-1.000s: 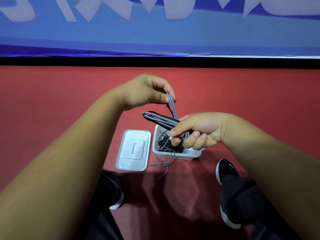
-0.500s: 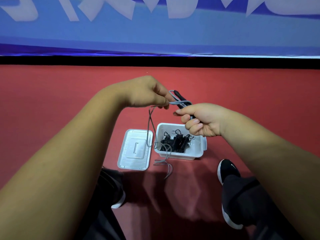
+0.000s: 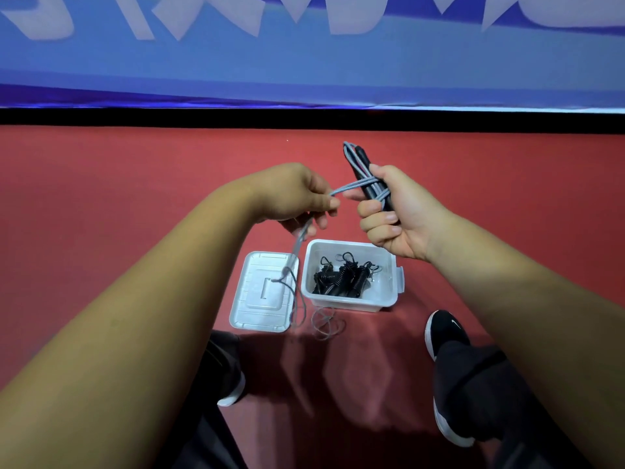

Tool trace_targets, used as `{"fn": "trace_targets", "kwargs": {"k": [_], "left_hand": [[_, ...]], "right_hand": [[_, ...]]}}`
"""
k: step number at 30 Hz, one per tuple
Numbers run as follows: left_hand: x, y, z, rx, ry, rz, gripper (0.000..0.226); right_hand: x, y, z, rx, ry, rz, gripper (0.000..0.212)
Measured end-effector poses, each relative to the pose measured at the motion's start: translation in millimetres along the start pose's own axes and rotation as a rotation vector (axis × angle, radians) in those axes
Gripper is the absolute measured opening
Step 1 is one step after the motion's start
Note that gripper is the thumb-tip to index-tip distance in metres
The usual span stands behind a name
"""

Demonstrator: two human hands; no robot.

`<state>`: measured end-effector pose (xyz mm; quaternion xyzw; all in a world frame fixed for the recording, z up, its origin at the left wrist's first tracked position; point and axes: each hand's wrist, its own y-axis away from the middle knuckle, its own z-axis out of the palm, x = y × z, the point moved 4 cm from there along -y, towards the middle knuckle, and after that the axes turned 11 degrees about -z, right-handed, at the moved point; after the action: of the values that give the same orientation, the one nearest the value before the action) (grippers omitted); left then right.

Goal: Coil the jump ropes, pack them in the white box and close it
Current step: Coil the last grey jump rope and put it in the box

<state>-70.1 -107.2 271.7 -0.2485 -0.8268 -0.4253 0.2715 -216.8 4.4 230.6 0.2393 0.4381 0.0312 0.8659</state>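
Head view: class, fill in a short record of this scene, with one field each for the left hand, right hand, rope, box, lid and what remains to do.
left hand: pinches the grey rope
right hand: grips the black handles, with rope wound round them
rope: runs from the handles to the left hand, hangs over the lid, loose end on the floor
box: open, black coils inside
lid: off, flat on the floor left of the box
to do: finish coiling, pack, close
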Motion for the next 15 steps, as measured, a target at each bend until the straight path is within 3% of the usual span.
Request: {"fn": "trace_targets", "kwargs": {"k": [3, 7, 10, 15], "left_hand": [[-1, 0, -5, -0.056, 0.283, 0.051, 0.010], [-1, 2, -13, -0.164, 0.381, 0.153, 0.021], [-4, 7, -16, -0.213, 0.258, 0.157, 0.033], [-4, 1, -16, -0.028, -0.099, 0.089, 0.026]], "right_hand": [[-4, 0, -2, 0.007, -0.038, -0.011, 0.032], [-8, 0, -3, 0.017, -0.063, -0.043, 0.028], [-19, 1, -6, 0.026, -0.056, -0.082, 0.025], [-23, 9, 4, -0.076, -0.006, -0.072, 0.032]]}}
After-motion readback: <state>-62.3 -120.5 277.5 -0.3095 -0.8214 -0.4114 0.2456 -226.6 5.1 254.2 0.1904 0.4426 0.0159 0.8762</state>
